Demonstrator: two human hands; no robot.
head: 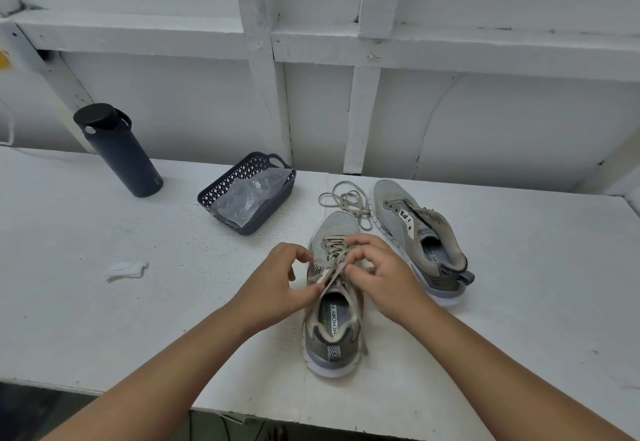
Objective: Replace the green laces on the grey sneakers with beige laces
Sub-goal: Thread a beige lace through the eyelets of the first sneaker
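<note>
Head view, single frame.

Sneakers, grey: two. Near sneaker (334,302) lies heel toward the person, toe away, on the white table (104,302), a lay that puts the eyelet rows under both hands. Far sneaker (420,236) lies just beside it to the right, angled, eyelets bare, tongue exposed; judged to be awaiting its lace.

Laces: two seen, both pale beige-grey. One is threaded lace (337,253), crossing the near sneaker's upper rows, its ends trailing down both sides of the collar. One is loose lace (346,199), coiled on the table between the two toes, touching the far sneaker's sole. No plainly green lace can be made out.

Hands: two. Left hand (280,284) has fingers curled, thumb and forefinger pinching a lace strand at the left eyelets. Right hand (377,267) is likewise closed on the lace at the right side, fingertips gathered over the crossings. Judged purpose: drawing the strand through and evening the tension.

Other items: one dark bottle (117,151), upright, far left; one dark perforated basket (242,194) holding clear plastic; one paper scrap (126,270).
</note>
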